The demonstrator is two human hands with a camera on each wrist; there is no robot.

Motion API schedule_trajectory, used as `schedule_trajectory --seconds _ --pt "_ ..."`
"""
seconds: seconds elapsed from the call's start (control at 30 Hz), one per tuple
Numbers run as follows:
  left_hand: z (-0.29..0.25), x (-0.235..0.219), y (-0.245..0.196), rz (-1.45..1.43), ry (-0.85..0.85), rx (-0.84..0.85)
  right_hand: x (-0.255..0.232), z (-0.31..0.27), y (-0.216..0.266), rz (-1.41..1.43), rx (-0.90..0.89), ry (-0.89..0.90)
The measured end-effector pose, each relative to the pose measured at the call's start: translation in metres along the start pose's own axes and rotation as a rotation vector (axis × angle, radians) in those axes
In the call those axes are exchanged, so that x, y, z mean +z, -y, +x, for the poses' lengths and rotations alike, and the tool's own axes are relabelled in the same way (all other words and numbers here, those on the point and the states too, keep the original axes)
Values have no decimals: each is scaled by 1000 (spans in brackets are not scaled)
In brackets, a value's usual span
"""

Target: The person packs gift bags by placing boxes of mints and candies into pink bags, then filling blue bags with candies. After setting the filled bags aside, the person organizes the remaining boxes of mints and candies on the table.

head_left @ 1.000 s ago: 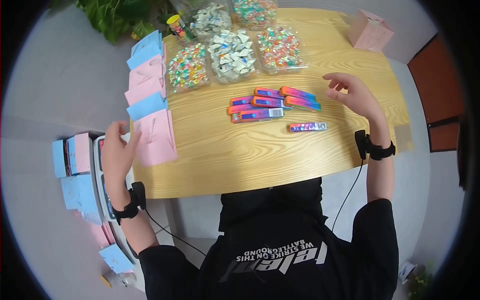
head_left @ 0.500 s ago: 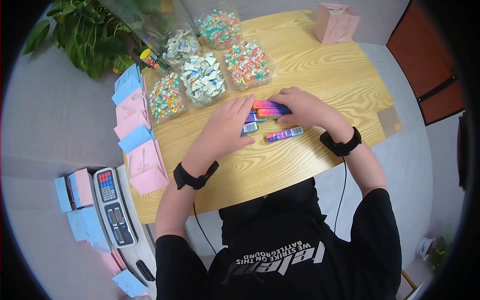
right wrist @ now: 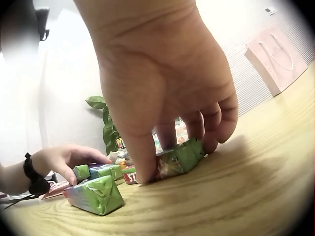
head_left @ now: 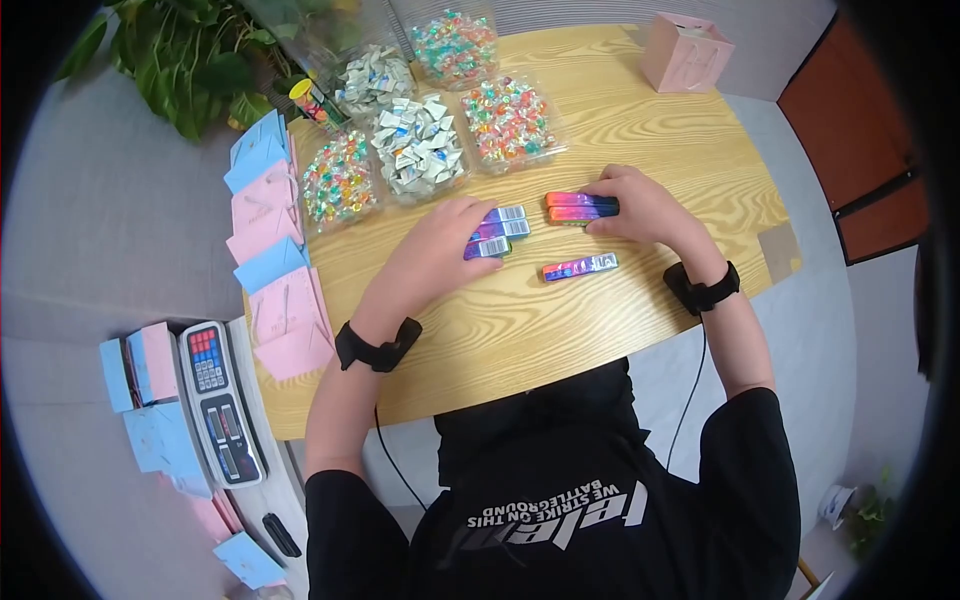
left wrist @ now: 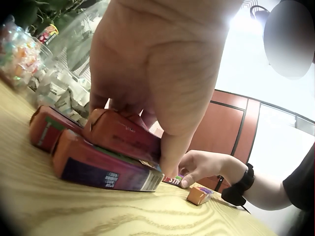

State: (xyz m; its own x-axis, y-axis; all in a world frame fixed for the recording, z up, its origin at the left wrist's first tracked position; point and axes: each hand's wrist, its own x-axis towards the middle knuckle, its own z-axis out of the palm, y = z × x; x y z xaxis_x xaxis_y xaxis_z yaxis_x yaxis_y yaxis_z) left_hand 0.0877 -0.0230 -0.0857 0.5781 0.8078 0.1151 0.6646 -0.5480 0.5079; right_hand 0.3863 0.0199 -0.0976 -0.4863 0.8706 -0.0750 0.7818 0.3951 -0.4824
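Note:
My left hand grips a small pile of oblong orange-to-purple candy packs, thumb on the near side and fingers on the far side. In the left wrist view, one pack lies on top of others under that palm. To the right, my right hand holds two side-by-side candy packs by their right ends. Its thumb and fingers straddle a green-ended pack at the tabletop in the right wrist view. Between the hands and nearer the body lies a single candy pack.
Clear tubs of wrapped sweets stand at the back left, with a yellow-capped tube beside them. Pink and blue paper bags line the left edge. A pink bag stands back right; a scale sits left of the table.
Both hands came in from the table's sides to the heap of packs. The heap is now split: one group under the left hand, two packs shifted right with the right hand.

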Motion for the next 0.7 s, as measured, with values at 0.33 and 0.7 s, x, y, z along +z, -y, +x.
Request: schedule_trajectory --seconds 0.33,0.7 --pt "-54 -44 36 54 -90 -139 -1 4 -1 -29 3 25" --pt "-106 -49 41 129 -105 -319 1 5 4 -59 30 8"
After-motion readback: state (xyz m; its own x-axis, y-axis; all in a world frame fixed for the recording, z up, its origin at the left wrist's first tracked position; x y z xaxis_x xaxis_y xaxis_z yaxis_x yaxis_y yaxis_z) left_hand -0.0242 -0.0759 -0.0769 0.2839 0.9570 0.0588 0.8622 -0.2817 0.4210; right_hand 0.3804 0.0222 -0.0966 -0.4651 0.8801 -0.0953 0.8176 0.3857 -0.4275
